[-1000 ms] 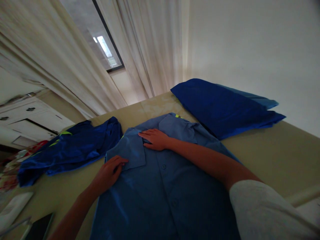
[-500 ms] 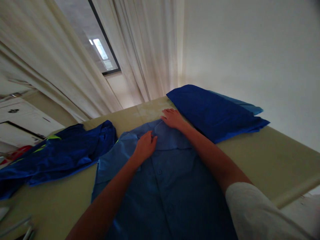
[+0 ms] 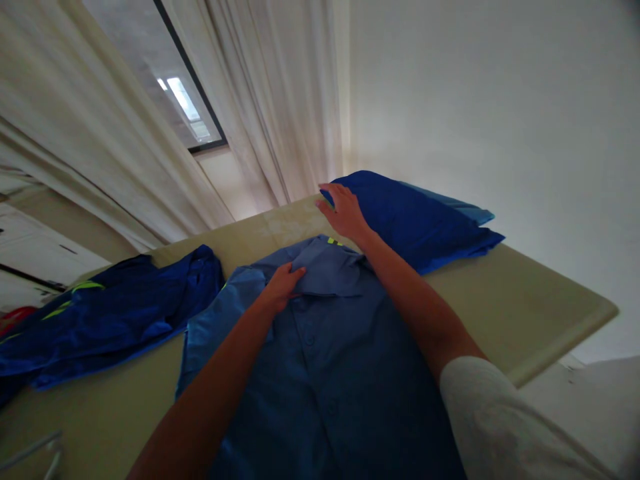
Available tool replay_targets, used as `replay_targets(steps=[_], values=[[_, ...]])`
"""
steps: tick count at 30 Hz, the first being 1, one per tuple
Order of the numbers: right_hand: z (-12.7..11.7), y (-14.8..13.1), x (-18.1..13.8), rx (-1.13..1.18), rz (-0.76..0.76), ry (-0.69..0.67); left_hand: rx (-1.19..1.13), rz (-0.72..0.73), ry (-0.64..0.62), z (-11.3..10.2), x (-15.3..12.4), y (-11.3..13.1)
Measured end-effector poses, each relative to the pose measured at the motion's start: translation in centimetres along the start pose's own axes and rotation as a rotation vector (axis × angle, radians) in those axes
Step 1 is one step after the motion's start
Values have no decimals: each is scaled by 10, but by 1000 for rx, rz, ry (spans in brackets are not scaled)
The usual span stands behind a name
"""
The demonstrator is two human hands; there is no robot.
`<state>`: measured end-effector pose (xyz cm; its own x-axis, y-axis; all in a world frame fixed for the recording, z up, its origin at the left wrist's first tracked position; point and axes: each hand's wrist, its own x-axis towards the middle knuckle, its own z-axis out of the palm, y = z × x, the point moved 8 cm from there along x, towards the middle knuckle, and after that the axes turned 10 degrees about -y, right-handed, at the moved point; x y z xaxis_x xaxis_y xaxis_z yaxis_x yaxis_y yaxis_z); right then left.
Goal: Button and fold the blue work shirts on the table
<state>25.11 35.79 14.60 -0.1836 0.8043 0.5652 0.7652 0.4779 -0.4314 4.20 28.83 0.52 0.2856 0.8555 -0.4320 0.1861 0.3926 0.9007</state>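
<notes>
A blue button-up shirt (image 3: pixel 320 360) lies front up on the table, its button line running toward me. My left hand (image 3: pixel 284 288) pinches the left side of its collar (image 3: pixel 325 270), thumb on top. Past the collar's far right side, my right hand (image 3: pixel 345 212) is raised with fingers apart and holds nothing. It hovers by the near left corner of a dark blue folded garment (image 3: pixel 405 213); whether it touches that cloth I cannot tell. Yellow-green marks show at the shirt's shoulder near the collar.
Another dark blue garment with yellow-green stripes (image 3: pixel 135 300) lies at the left of the table (image 3: pixel 540 300). A light blue piece (image 3: pixel 450 200) sticks out behind the folded garment. Curtains (image 3: pixel 270 100) and a wall stand behind. A white wire-like object (image 3: pixel 40 453) is at lower left.
My right hand has lifted off the collar and moved up toward the folded garment. My left hand has closed on the collar edge. The view has shifted slightly right.
</notes>
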Motion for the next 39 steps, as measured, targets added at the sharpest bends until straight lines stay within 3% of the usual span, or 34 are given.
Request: replay_targets(steps=[3, 5, 9, 11, 14, 17, 21, 25, 29, 32, 36, 39], values=[[-58, -20, -11, 61, -84, 73, -84, -24, 74, -11, -5, -6], [-66, -25, -33, 27, -101, -34, -105, -12, 60, -14, -4, -8], [-16, -19, -108, -270, -144, -524, -38, -23, 22, -23, 1, -6], [6, -4, -139, -401, -47, -610, -2, -31, 37, -32, 4, -2], [24, 11, -161, -453, 91, -588, 35, -44, 38, -45, 8, 3], [31, 13, -161, -466, 126, -550, 99, -65, -5, -49, 13, 7], [36, 7, -157, -456, 78, -554, -42, -131, -125, -31, 25, 9], [36, 11, -159, -449, 126, -581, -120, -197, -84, -15, 45, 18], [24, 23, -160, -456, 249, -481, -52, -104, -119, -2, 65, 44], [20, 22, -159, -444, 223, -414, 113, 27, -78, -4, 77, 62], [25, 28, -160, -444, 259, -454, 393, 29, 66, -20, 85, 60], [20, 37, -161, -506, 358, -417, 426, 13, 65, -24, 87, 52]])
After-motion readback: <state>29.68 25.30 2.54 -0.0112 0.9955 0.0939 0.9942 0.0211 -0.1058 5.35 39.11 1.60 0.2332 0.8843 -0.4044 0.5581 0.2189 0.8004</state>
